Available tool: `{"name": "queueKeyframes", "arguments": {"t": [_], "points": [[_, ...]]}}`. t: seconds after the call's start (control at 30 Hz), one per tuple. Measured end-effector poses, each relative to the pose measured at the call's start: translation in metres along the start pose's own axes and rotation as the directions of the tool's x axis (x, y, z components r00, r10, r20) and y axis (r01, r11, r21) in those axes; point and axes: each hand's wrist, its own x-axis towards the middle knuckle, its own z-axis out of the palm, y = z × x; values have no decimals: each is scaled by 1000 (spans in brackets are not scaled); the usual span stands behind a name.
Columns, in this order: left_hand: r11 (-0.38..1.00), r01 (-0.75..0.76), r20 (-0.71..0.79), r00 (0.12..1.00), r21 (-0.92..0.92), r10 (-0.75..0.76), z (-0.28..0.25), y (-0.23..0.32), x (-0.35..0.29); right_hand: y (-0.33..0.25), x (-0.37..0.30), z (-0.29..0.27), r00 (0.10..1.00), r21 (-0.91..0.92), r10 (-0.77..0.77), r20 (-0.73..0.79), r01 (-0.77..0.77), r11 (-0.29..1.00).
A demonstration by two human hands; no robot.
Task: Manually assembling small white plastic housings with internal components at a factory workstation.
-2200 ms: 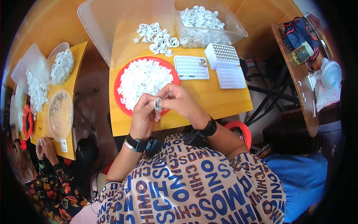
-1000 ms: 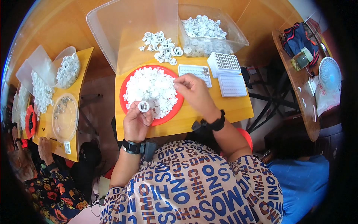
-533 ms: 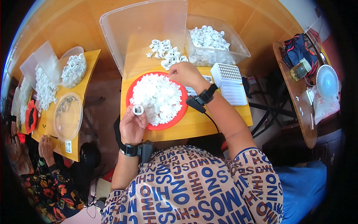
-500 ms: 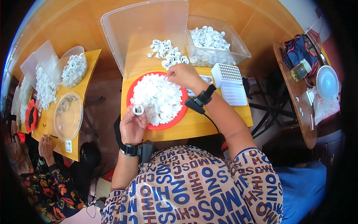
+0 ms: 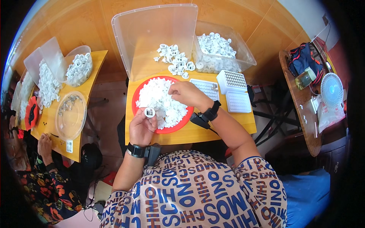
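My left hand is closed on a small round white plastic part with a dark inset, held up at the near left rim of a red round tray. A heap of small white plastic pieces fills the tray. Over the heap's right side is my right hand, its fingers bent and pressed together, fingertips down at the pieces. Whatever those fingers may hold is too small to make out. Beyond the tray lies a loose group of round white parts, like the one in my left hand.
A clear bin of round parts stands at the back, beside an upright clear lid. White gridded trays sit at the right. On the left, a co-worker's hand rests at another yellow table. A fan stands far right.
My right hand has come nearer to me, from beside the loose round parts down to the heap in the red tray. My left hand still holds the round part. The whole view has shifted slightly.
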Motion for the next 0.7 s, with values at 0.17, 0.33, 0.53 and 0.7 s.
{"name": "queueKeyframes", "arguments": {"t": [0.17,0.33,0.53,0.7], "points": [[1000,4,64,998,1,-4,-3,-4,3,2,-4,-13,995,203,96,-5,-93,975],[999,21,-7,1000,39,-20,7,-5,2,16,-4,-4,993,-189,-14,-121,-9,982],[997,33,-19,999,65,-31,8,-6,1,-1,-7,9,992,-166,-29,-126,8,986],[996,45,57,997,77,-50,4,-7,2,-6,-12,10,992,17,11,-125,-9,1000]]}}
